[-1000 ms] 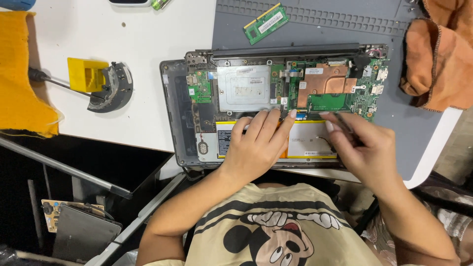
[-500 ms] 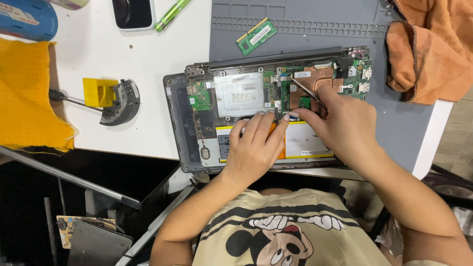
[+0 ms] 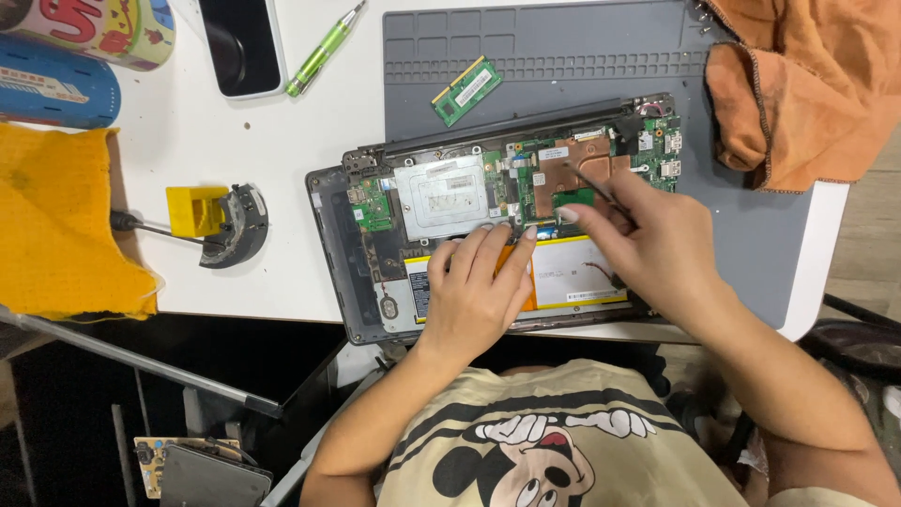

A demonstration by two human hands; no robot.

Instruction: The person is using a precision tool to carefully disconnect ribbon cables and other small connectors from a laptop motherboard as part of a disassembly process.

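Since half a second ago, the right hand [image 3: 657, 246] has slid slightly lower over the circuit board, and the view has shifted so that more of the bench's left side shows. Seen from above, a white bench [image 3: 282, 122] with a smooth surface carries a grey rubbery work mat [image 3: 582, 42], ridged with small moulded compartments along its far edge. On the mat lies an opened laptop [image 3: 488, 211], its bottom cover off, showing a green circuit board, a flat silver metal plate, a copper-coloured heat spreader and a pale rectangular battery with an orange edge. The left hand [image 3: 474, 296] rests flat on the battery, fingers spread and pressing down, holding nothing. The right hand's grip is pressed together, pinching a thin dark tool [image 3: 593, 186] whose tip touches the copper area of the board. A loose green memory stick [image 3: 466, 90] lies on the mat just beyond the laptop. A crumpled orange cloth [image 3: 798, 94] sits at the mat's far right corner. To the left lie a green pen-shaped driver [image 3: 324, 49], a dark phone [image 3: 242, 42], a yellow block on a round grey base [image 3: 221, 221], and a nubbly yellow cloth [image 3: 61, 221] hanging over the bench edge. Below the bench the floor is dark, with metal bars and a small circuit board.
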